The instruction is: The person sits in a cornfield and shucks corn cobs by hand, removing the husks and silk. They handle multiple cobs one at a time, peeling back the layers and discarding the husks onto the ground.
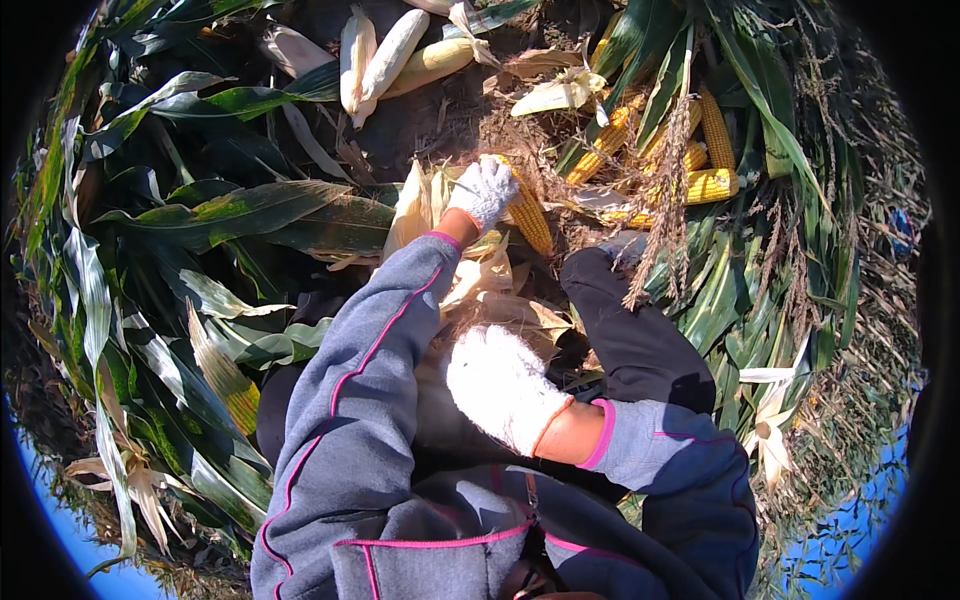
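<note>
A white knitted glove covers my left hand (483, 192), which is closed around the upper end of a bare yellow ear of corn (530, 215). The ear slants down to the right, its kernels showing. Pale dry husks (480, 270) hang between my two hands, just below the ear. Nearer my body, my gloved right hand (508, 388) looks curled in front of my lap, close to the lower husks. Glare washes out its fingers, and whatever they may hold is hidden.
Several husked yellow ears (712, 186) lie in a pile at the far right, partly under a dry tassel (672, 190). Pale ears still in husk (393, 55) rest on the soil ahead. Green corn leaves (230, 220) crowd the left, and more stalks (770, 270) lie on the right.
</note>
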A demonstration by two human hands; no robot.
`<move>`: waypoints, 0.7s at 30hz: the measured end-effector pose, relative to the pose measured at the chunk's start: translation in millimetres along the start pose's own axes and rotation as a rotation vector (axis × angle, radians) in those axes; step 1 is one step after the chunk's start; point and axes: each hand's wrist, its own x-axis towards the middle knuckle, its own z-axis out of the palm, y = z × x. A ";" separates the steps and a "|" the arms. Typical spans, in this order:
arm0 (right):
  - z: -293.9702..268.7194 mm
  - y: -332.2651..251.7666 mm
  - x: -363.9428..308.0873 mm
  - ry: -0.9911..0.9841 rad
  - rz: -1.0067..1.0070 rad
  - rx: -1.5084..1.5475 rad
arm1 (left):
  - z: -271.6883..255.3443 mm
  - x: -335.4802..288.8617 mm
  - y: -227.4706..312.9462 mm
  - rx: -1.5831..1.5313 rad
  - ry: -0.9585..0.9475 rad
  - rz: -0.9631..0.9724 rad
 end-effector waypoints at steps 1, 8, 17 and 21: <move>1.3 -1.0 -1.7 -0.021 -0.001 -0.026 | 7.3 3.5 5.7 0.037 0.023 -0.043; 4.3 -0.6 -5.5 0.080 0.077 0.133 | 15.7 29.8 28.0 0.112 0.121 -0.123; 2.0 9.7 -14.4 0.144 0.025 0.023 | -14.5 23.4 5.8 -0.146 -0.437 0.114; 4.7 7.9 -14.7 0.076 0.045 0.097 | -45.0 28.9 17.7 -0.926 -0.532 -0.071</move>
